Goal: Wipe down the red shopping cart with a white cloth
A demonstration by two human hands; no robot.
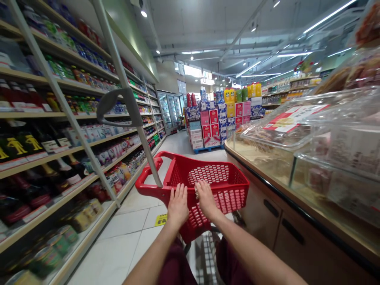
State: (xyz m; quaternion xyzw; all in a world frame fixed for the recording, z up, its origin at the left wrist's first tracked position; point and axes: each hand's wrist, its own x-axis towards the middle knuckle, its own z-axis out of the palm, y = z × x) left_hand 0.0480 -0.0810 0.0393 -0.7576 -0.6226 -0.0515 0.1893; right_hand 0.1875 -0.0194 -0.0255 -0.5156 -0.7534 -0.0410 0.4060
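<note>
A: Obs. from the aisle: what's w/ the hands?

B: L hand (pixel 178 204): palm down, fingers approx. straight, slightly parted, laid on near rim of red basket (pixel 190 231). Contact yes; grip can't tell, as thumb & underside are hidden.

A: R hand (pixel 205 198)?

B: Same rim, just right of L hand, w/ a gap between. Fingers bent a bit over the edge, fairly close tog. Touching; firm hold or light rest, can't tell.

A: Basket pos.?

B: Mid-scene, in front of the person's knees, betw. shelving (pixel 29 115) on left & counter (pixel 297 253) on right. Metal pole (pixel 150 158) w/ grey handle (pixel 117 107) rises from its left end, leaning left.

A: Surroundings?

B: Yellow floor sticker (pixel 160 220) left of L hand. Clear packs (pixel 276 132) on counter, right. Stacked cartons (pixel 211 130) on blue pallet (pixel 209 149), far side.
</note>
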